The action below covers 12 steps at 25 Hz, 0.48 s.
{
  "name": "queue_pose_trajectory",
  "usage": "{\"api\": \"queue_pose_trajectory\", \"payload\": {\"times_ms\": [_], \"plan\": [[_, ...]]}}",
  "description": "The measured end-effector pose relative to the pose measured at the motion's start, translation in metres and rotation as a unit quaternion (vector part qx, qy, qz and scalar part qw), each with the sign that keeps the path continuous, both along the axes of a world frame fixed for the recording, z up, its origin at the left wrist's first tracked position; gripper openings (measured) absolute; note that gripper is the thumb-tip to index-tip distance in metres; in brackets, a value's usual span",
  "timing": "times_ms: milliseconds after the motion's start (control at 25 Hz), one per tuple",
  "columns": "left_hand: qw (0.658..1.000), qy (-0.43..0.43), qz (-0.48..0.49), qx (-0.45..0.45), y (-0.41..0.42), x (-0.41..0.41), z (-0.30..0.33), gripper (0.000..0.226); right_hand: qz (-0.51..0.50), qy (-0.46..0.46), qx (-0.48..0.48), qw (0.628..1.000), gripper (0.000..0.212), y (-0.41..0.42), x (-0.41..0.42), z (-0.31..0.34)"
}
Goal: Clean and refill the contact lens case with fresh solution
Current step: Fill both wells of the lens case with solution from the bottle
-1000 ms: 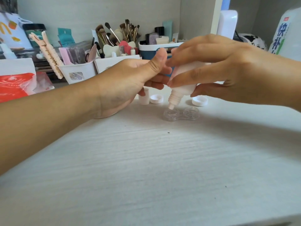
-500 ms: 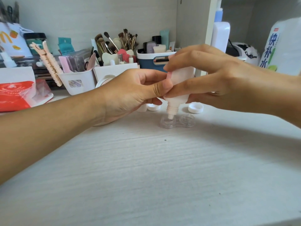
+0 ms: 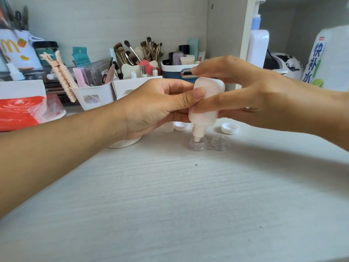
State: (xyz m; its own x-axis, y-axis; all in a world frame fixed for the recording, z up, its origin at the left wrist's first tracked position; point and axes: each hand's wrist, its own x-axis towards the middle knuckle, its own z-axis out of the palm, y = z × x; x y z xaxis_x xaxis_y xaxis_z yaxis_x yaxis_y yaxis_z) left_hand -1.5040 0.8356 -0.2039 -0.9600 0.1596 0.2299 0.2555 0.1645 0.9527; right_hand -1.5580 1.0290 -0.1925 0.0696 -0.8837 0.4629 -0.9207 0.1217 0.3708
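Observation:
A clear two-well contact lens case (image 3: 209,143) lies open on the white desk (image 3: 170,205). Above it a small white solution bottle (image 3: 206,103) is held upside down, its nozzle tip dipping into the left well. My left hand (image 3: 154,106) grips the bottle from the left with the thumb pressed on its side. My right hand (image 3: 251,91) holds it from the right, fingers over its base and front. Two white case caps lie behind: one cap (image 3: 230,128) to the right, another cap (image 3: 181,126) partly hidden behind my left hand.
Behind the hands stand white organiser cups (image 3: 92,97) with makeup brushes (image 3: 139,52), a blue-and-white bin (image 3: 177,72), a red packet (image 3: 17,112) at the left and a large drink bottle (image 3: 328,57) at the right. A white round object (image 3: 124,143) sits under my left wrist.
The bottle has been lowered and set more upright, and its nozzle has come down into the left well. My left thumb has shifted onto the bottle's side.

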Motion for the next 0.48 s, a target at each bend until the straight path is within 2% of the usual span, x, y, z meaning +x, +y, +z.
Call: {"api": "queue_pose_trajectory", "payload": {"times_ms": [80, 200, 320, 400, 480], "plan": [[1.0, -0.002, -0.004, -0.005, 0.0, 0.0, 0.002, 0.029, -0.045, 0.012, -0.041, 0.998, 0.033, -0.003, -0.012, 0.003], [1.0, 0.007, -0.006, -0.015, -0.001, 0.002, 0.003, 0.029, -0.029, 0.0, -0.021, 0.999, 0.035, -0.001, -0.01, -0.008], [1.0, 0.02, -0.004, -0.011, -0.001, 0.003, 0.004, 0.023, -0.004, -0.023, -0.043, 0.999, 0.049, 0.005, -0.009, 0.004], [1.0, 0.023, -0.002, -0.006, -0.001, 0.003, 0.003, 0.023, -0.005, -0.107, -0.065, 0.992, 0.055, 0.009, -0.005, 0.005], [1.0, 0.024, 0.004, 0.0, -0.001, 0.003, 0.003, 0.025, -0.021, -0.268, -0.1, 0.958, 0.058, 0.01, -0.003, 0.004]]}}
